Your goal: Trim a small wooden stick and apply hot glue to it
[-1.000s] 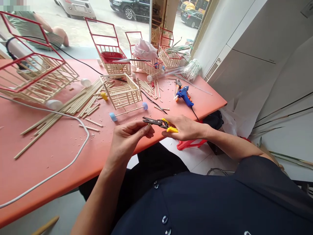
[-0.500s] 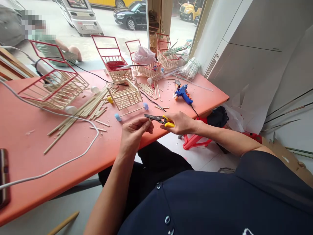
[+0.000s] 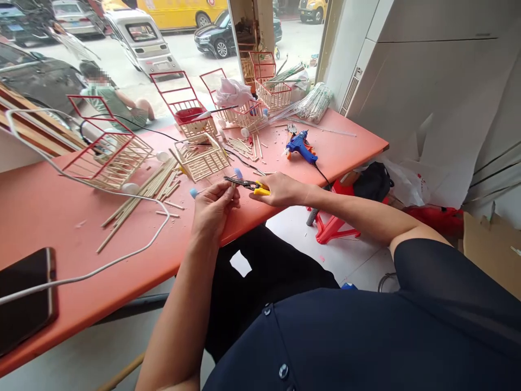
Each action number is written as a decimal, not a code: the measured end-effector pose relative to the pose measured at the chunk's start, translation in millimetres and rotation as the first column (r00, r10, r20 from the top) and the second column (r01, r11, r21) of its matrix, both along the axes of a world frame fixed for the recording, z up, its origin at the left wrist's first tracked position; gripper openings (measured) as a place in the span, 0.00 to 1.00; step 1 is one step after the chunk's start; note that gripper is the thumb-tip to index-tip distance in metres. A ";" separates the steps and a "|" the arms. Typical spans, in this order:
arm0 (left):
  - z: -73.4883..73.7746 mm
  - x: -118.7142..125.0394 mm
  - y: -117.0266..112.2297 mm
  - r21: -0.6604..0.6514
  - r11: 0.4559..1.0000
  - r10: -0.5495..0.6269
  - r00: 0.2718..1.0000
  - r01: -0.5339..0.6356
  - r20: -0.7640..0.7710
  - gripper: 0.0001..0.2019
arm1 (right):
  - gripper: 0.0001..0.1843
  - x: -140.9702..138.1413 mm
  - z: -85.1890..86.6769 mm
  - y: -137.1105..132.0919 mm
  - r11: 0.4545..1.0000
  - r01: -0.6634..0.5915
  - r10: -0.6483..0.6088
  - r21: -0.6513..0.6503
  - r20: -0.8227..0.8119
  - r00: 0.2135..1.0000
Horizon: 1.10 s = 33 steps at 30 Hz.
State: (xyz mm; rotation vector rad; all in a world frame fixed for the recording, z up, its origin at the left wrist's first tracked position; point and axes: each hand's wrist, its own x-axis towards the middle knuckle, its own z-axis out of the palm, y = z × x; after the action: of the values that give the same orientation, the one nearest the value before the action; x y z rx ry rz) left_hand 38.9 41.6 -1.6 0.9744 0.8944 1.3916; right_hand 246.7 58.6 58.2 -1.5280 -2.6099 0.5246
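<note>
My right hand (image 3: 283, 190) grips the yellow handles of black-jawed wire strippers (image 3: 245, 184) above the table's front edge. Their jaws point left and reach the fingertips of my left hand (image 3: 214, 206). That hand is closed in a pinch on a short wooden stick, mostly hidden by the fingers. Just beyond my hands stands a small cart basket (image 3: 203, 157) built of pale sticks. Blue wheels (image 3: 238, 174) lie in front of it, their axle partly covered by my left hand.
Loose wooden sticks (image 3: 138, 193) spread over the orange table (image 3: 134, 228). Several red-handled stick carts (image 3: 109, 157) stand along the back. A blue glue gun (image 3: 301, 146) lies to the right, a phone (image 3: 28, 298) at the left. A white cable (image 3: 122, 263) crosses the left side.
The view has shifted, showing more of the phone. My hands and the wire strippers appear closer to the blue wheels and now overlap their axle. Both hands keep their hold.
</note>
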 end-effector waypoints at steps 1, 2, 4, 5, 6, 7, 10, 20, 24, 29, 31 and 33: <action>-0.3 0.5 0.8 -0.005 1.000 0.004 1.000 -0.004 0.004 0.22 | 0.30 0.3 0.8 0.5 1.000 -0.002 0.002 -0.012 0.010 1.000; -0.3 1.1 1.4 -0.010 1.000 0.009 1.000 -0.009 0.008 0.23 | 0.31 0.6 1.7 0.8 1.000 -0.002 0.002 -0.024 0.018 1.000; 0.5 2.3 2.1 -0.015 1.000 0.010 1.000 -0.010 0.011 0.24 | 0.32 0.9 3.2 1.1 0.999 0.001 0.000 -0.040 0.021 1.000; 1.1 2.9 2.4 -0.013 1.000 0.009 1.000 -0.009 0.009 0.25 | 0.32 0.9 3.7 1.4 0.999 0.001 -0.001 -0.046 0.013 1.000; 1.6 3.4 2.6 -0.009 1.000 0.008 1.000 -0.008 0.006 0.25 | 0.33 1.0 4.2 1.8 0.998 0.002 -0.002 -0.055 0.001 1.000; 2.0 4.0 2.8 -0.006 1.000 0.010 1.000 -0.010 0.005 0.26 | 0.33 1.2 4.6 2.6 0.998 0.001 -0.002 -0.069 -0.011 1.000; 2.4 5.3 3.1 -0.003 1.000 0.030 0.999 -0.029 0.012 0.28 | 0.34 2.2 6.5 6.8 0.994 -0.009 0.005 -0.113 -0.038 0.999; 6.5 4.3 0.5 -0.102 0.995 -0.001 0.999 0.006 0.050 0.31 | 0.25 10.3 19.0 19.3 0.952 -0.046 0.023 -0.301 -0.082 0.996; 11.8 -3.2 1.9 -0.160 0.987 -0.038 0.999 0.033 -0.032 0.29 | 0.27 19.5 13.0 29.1 0.931 -0.083 0.019 -0.354 -0.180 0.983; 16.5 -10.8 -6.3 0.083 0.992 0.123 0.730 -0.091 -0.673 0.10 | 0.36 32.5 9.8 38.7 0.906 -0.160 0.028 -0.392 -0.320 0.947; 15.3 -10.5 -10.0 0.256 0.962 0.269 0.475 -0.092 -0.838 0.05 | 0.36 35.8 11.3 40.0 0.900 -0.158 0.019 -0.406 -0.326 0.945; 12.5 -9.0 -12.2 0.321 0.945 0.327 0.289 -0.069 -0.900 0.07 | 0.35 37.0 13.9 39.5 0.898 -0.143 0.003 -0.416 -0.319 0.948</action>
State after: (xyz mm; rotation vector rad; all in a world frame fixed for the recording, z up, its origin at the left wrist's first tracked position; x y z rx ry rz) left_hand 29.9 29.3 10.9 2.0319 1.8296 1.0063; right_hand 283.6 98.1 72.2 -1.3002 -2.4115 1.3175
